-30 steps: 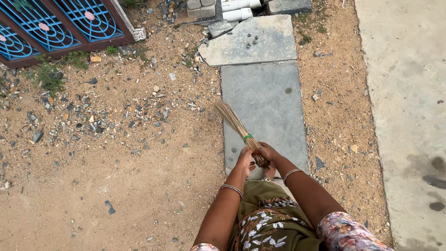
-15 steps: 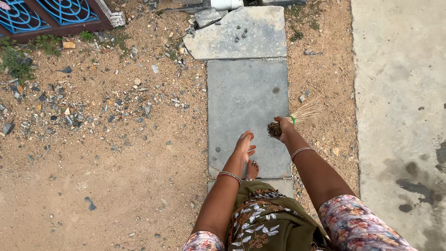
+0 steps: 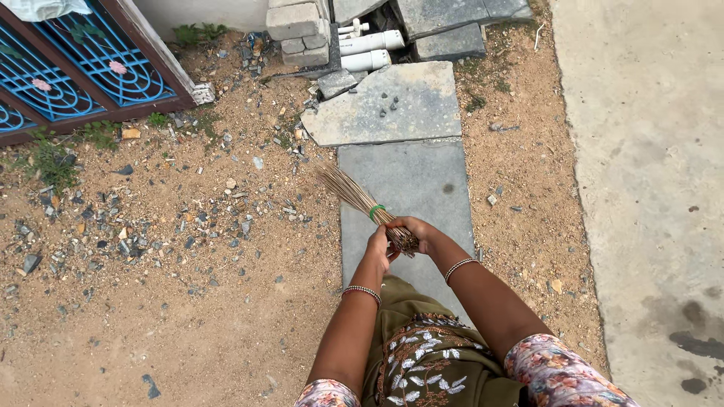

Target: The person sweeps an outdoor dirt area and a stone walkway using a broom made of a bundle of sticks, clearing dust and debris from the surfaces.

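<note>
We note both hands, left hand (image 3: 379,246) and right hand (image 3: 417,232), closed around the stick broom (image 3: 360,199) butt; loose bristles could slip past the green band (image 3: 376,210)

This was the outdoor yard of a home, at its entrance. Bare sandy ground (image 3: 188,324) lay strewn with small stones and gravel (image 3: 151,226). Grey stone slabs (image 3: 411,181) formed a path beside a concrete pavement (image 3: 648,188). A blue metal gate (image 3: 68,75) in a dark frame stood at the upper left, near stacked concrete blocks (image 3: 298,30) and white pipes (image 3: 369,49).
</note>
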